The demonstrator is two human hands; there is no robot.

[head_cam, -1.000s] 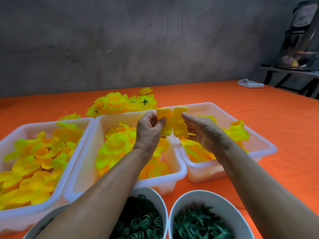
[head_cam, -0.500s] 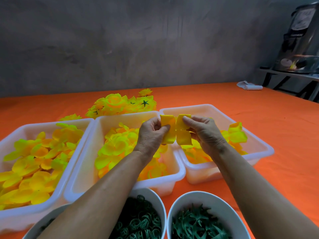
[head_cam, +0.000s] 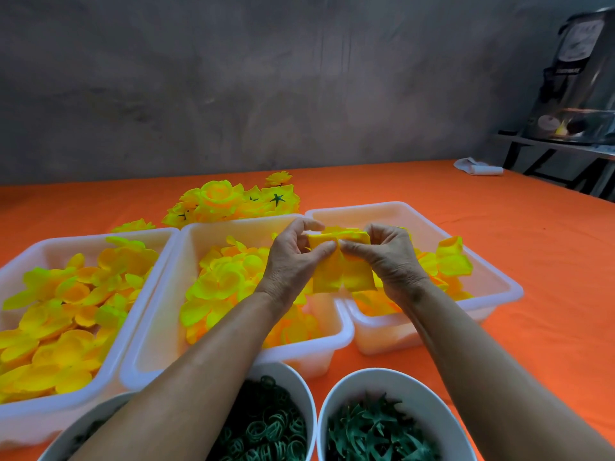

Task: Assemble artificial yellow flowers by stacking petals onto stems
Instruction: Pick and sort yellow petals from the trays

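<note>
The orange table (head_cam: pixel 466 247) fills the middle and lower frame. On it stand three white trays of yellow petals: the left tray (head_cam: pixel 30 417), the middle tray (head_cam: pixel 159 364) and the right tray (head_cam: pixel 499 294). In the lower frame are two white bowls, one with green rings (head_cam: pixel 299 394) and one with green star pieces (head_cam: pixel 442 394). A heap of finished flowers (head_cam: pixel 229 201) lies behind the trays, in the upper centre.

The change is in the centre of the frame. A second ago the yellow petal piece (head_cam: pixel 342 271) was held upright and spread between the two hands; now it is lower, above the gap between the middle and right trays, and its top is folded over. The left hand (head_cam: pixel 289 264) pinches the top of the piece between thumb and curled fingers, and the right hand (head_cam: pixel 389 261) pinches it from the other side; the thumbs almost meet.

I think the person is shaping or opening this petal layer before stacking it. No stem is visible in the hands, so this flower seems at its beginning.
</note>
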